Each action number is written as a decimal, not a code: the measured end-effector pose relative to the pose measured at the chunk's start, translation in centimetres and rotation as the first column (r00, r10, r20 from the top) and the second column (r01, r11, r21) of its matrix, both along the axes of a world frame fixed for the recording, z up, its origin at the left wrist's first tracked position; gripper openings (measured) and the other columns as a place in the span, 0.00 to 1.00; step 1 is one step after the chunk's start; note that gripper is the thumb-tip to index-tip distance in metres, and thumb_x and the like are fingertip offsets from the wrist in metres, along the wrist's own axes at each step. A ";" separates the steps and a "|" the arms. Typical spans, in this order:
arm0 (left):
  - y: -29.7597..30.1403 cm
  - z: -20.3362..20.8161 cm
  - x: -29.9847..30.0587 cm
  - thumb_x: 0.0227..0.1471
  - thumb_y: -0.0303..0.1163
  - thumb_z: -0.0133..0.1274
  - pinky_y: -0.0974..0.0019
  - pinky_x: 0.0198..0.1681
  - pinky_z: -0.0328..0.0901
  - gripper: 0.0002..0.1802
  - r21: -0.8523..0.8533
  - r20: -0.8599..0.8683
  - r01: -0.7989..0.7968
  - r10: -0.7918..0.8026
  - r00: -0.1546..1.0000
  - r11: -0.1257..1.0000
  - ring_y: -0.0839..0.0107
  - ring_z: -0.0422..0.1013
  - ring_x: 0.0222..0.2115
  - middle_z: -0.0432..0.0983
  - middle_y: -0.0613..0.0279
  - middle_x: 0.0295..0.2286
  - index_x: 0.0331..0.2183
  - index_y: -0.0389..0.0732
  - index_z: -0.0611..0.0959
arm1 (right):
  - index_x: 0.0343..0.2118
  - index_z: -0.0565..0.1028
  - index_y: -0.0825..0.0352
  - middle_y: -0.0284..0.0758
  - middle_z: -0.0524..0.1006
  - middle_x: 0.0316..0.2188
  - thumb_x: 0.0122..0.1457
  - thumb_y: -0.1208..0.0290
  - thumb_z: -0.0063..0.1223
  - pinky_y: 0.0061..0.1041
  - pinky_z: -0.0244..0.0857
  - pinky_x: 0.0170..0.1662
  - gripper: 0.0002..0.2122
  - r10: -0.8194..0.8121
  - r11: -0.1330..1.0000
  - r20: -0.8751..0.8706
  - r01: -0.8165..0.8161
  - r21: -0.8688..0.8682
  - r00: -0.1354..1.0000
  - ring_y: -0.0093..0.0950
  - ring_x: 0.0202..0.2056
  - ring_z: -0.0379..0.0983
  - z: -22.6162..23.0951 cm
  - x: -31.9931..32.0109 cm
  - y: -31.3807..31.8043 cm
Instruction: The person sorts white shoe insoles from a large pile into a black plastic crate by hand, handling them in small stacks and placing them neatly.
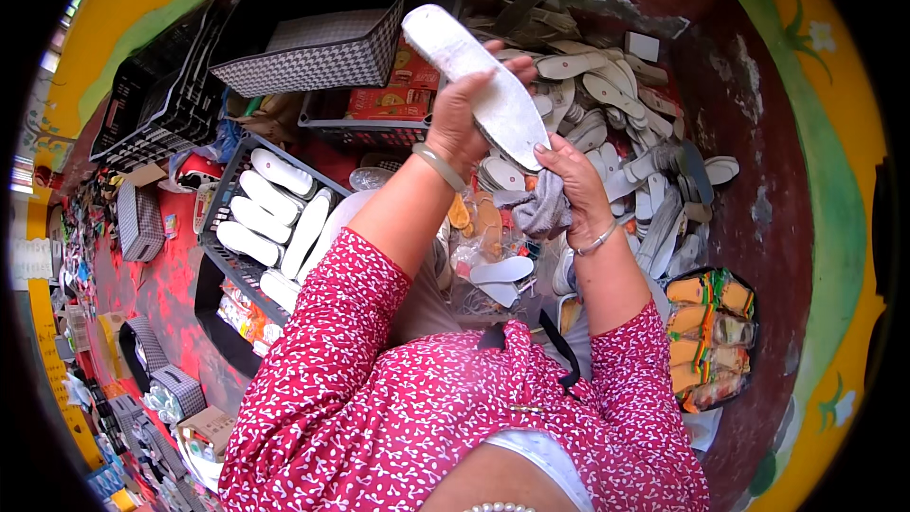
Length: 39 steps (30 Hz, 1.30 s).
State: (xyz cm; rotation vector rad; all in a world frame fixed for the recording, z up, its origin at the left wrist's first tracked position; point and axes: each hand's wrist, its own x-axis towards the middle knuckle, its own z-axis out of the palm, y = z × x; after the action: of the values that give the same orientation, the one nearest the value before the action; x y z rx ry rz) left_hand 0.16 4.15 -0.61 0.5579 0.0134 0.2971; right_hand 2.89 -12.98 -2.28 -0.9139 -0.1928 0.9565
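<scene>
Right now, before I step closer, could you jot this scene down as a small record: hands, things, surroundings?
Left grip: holds a white insole, thumb over its edge
Right grip: thumb at the insole's near end; grey cloth bunched in the same hand
Left side: crate holding white insoles
Beyond and right: heaped insoles
Far left: checked basket
Near right: yellow packets in a dark container
Sleeves: red, white pattern
</scene>
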 end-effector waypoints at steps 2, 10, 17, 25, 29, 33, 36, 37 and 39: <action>-0.7 0.1 0.1 0.46 0.30 0.45 0.46 0.51 0.61 0.27 0.000 -0.012 -0.012 0.012 1.000 1.000 0.54 0.68 0.42 0.70 0.48 0.38 0.50 0.35 0.64 | 0.47 0.66 0.70 0.35 0.76 0.32 0.56 0.69 0.50 0.17 0.69 0.24 0.17 -0.013 1.000 -0.006 0.013 -0.003 1.000 0.19 0.21 0.72 -0.6 0.2 0.0; 0.8 -0.8 0.5 0.54 0.41 0.42 0.55 0.41 0.66 0.23 -0.053 -0.045 0.091 -0.094 0.995 0.994 0.61 0.68 0.31 0.70 0.56 0.28 0.46 0.34 0.67 | 0.42 0.69 0.65 0.37 0.75 0.36 0.59 0.63 0.47 0.29 0.72 0.36 0.12 -0.329 0.906 -0.098 0.343 0.249 0.939 0.30 0.34 0.74 2.9 5.9 -4.8; -2.9 -1.0 -0.1 0.57 0.47 0.39 0.59 0.41 0.68 0.23 -0.071 -0.185 0.200 -0.210 0.960 0.977 0.64 0.71 0.36 0.73 0.54 0.34 0.44 0.37 0.71 | 0.39 0.73 0.65 0.35 0.72 0.42 0.49 0.75 0.55 0.30 0.59 0.52 0.12 -0.137 0.862 0.991 0.494 0.114 0.010 0.34 0.45 0.68 2.2 1.2 1.7; -0.5 -1.1 0.2 0.59 0.49 0.30 0.44 0.51 0.60 0.27 -0.171 -0.113 0.108 -0.128 0.985 0.979 0.49 0.64 0.47 0.68 0.43 0.42 0.47 0.35 0.63 | 0.41 0.75 0.63 0.34 0.72 0.46 0.50 0.81 0.50 0.29 0.54 0.55 0.14 0.044 0.952 0.998 0.302 -0.053 0.035 0.33 0.50 0.64 2.0 -0.2 1.3; 0.5 -0.8 0.2 0.59 0.49 0.32 0.38 0.51 0.58 0.27 -0.241 -0.162 0.004 -0.045 0.986 0.971 0.51 0.65 0.45 0.69 0.47 0.38 0.46 0.34 0.64 | 0.39 0.77 0.64 0.33 0.73 0.44 0.47 0.85 0.49 0.26 0.56 0.53 0.15 0.088 0.979 0.986 0.170 -0.111 0.140 0.30 0.48 0.64 1.3 0.0 0.2; 2.8 -1.1 0.4 0.58 0.48 0.35 0.41 0.50 0.60 0.25 -0.240 -0.028 -0.002 -0.005 1.000 0.971 0.58 0.67 0.38 0.68 0.53 0.33 0.47 0.37 0.65 | 0.33 0.79 0.66 0.34 0.75 0.37 0.43 0.84 0.50 0.24 0.63 0.44 0.13 0.470 0.880 0.813 -0.114 -0.461 0.344 0.27 0.38 0.70 -0.1 1.8 -2.3; 3.2 -0.9 0.7 0.58 0.46 0.37 0.45 0.47 0.62 0.24 -0.216 -0.018 0.020 -0.025 1.000 0.976 0.59 0.67 0.36 0.68 0.54 0.32 0.48 0.38 0.65 | 0.35 0.77 0.68 0.33 0.75 0.36 0.47 0.83 0.50 0.22 0.65 0.41 0.11 0.432 0.864 0.718 -0.023 -0.503 0.545 0.25 0.34 0.71 0.0 3.8 -4.7; 2.9 -0.8 0.7 0.58 0.45 0.37 0.46 0.47 0.63 0.24 -0.186 -0.014 0.055 -0.059 0.998 0.981 0.60 0.68 0.35 0.68 0.54 0.32 0.49 0.38 0.65 | 0.36 0.77 0.69 0.33 0.75 0.36 0.49 0.82 0.50 0.21 0.65 0.40 0.11 0.319 0.883 0.706 0.072 -0.463 0.632 0.24 0.34 0.71 0.5 4.0 -5.1; 2.5 -0.8 0.6 0.57 0.43 0.39 0.50 0.44 0.64 0.24 -0.104 -0.019 0.073 -0.075 0.997 0.992 0.60 0.68 0.35 0.68 0.54 0.32 0.51 0.40 0.64 | 0.40 0.75 0.69 0.31 0.75 0.37 0.52 0.80 0.49 0.20 0.65 0.41 0.11 -0.045 0.940 0.607 0.240 -0.244 0.793 0.22 0.36 0.71 3.2 3.8 -4.7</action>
State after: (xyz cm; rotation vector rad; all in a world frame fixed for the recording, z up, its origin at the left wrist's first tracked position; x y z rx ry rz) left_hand 0.72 6.67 -1.45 0.4579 0.0299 0.2161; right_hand 6.73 -17.66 0.92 -1.4940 -0.5111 0.5318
